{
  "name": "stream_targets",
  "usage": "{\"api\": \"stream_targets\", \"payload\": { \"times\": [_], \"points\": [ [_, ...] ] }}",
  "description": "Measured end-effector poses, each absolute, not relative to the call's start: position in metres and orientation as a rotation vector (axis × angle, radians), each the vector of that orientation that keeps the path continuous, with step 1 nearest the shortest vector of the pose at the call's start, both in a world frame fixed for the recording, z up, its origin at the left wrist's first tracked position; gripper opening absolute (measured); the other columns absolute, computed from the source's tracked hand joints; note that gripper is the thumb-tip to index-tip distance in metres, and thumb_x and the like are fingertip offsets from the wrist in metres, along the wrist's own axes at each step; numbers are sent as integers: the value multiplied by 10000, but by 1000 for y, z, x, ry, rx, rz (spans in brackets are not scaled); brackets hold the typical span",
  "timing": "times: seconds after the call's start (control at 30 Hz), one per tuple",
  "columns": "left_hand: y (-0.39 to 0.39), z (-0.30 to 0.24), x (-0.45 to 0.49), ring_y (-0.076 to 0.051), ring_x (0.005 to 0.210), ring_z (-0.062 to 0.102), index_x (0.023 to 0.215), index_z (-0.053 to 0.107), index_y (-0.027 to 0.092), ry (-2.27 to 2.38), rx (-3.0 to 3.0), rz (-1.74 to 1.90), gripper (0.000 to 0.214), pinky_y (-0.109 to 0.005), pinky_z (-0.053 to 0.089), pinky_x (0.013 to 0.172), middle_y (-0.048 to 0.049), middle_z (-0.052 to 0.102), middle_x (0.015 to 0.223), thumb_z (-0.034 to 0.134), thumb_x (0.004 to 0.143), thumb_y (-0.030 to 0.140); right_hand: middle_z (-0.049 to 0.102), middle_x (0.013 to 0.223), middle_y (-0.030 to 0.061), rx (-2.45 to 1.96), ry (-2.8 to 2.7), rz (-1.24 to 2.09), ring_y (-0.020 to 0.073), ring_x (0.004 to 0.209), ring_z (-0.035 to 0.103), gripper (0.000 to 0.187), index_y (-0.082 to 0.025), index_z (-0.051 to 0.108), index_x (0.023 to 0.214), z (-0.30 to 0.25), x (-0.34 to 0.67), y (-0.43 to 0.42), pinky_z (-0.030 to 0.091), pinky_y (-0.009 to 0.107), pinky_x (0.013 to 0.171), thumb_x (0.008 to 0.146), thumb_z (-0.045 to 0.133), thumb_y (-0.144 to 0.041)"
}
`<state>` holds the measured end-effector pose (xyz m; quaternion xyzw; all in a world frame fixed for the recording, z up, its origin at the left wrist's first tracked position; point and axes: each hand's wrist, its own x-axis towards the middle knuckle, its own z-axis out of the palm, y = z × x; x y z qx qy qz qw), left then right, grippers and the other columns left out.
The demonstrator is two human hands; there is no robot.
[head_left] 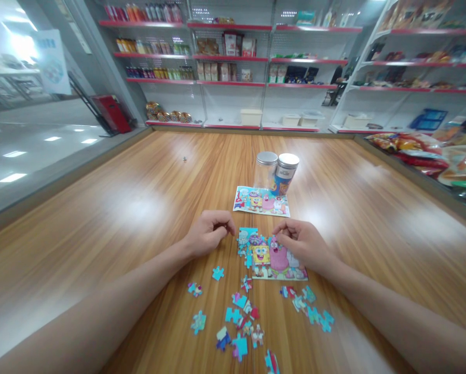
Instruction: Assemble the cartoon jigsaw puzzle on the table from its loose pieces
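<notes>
A partly assembled cartoon jigsaw puzzle (270, 257) lies on the wooden floor (139, 208) in front of me. My left hand (207, 232) rests curled just left of its top edge; its fingers are closed, and what they hold is hidden. My right hand (301, 241) lies over the puzzle's upper right part, fingertips pinched on the top edge, seemingly on a small piece. Several loose puzzle pieces (238, 317) are scattered nearer to me. A printed reference picture (261, 201) lies beyond the puzzle.
Two cylindrical jars with silver lids, a clear jar (265, 169) and a blue-labelled jar (285, 172), stand behind the picture. Red-edged shop shelves (229, 83) with goods line the back wall and right side. Snack bags (423, 150) lie at right. A glass wall runs along the left.
</notes>
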<state>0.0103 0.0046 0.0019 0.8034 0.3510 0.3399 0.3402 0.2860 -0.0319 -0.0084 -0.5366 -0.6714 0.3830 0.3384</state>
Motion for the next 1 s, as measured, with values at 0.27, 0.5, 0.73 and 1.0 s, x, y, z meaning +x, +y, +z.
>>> {"api": "stream_targets", "payload": {
  "times": [0.27,0.5,0.73,1.0],
  "points": [
    [-11,2,14,-131,595,555,879,730,173,492,2475,569,183,-250,397,576,-44,642,700,553,851,137,538,600,-47,-1401,-1752,1002,83,449,446,112,-174,692,891,-10,286,-32,332,204,409,848,602,-225],
    [-23,6,22,-141,603,621,845,723,210,378,2565,461,249,-261,399,557,-28,682,677,762,832,455,536,593,-44,-1395,-1746,1003,98,481,477,112,-168,691,880,-9,285,-32,346,210,429,841,609,-232],
    [-21,10,21,-160,651,678,958,768,249,318,2504,375,133,-262,467,613,-39,753,759,670,873,218,533,596,-49,-1402,-1754,998,87,447,446,111,-177,691,884,-8,285,-33,336,212,413,848,601,-231],
    [-9,1,9,-116,471,414,963,745,171,520,2370,616,237,-264,342,509,19,522,557,567,811,128,528,593,-47,-1393,-1746,1016,92,475,463,105,-173,688,880,-10,286,-32,328,205,419,849,601,-222]
  ]
}}
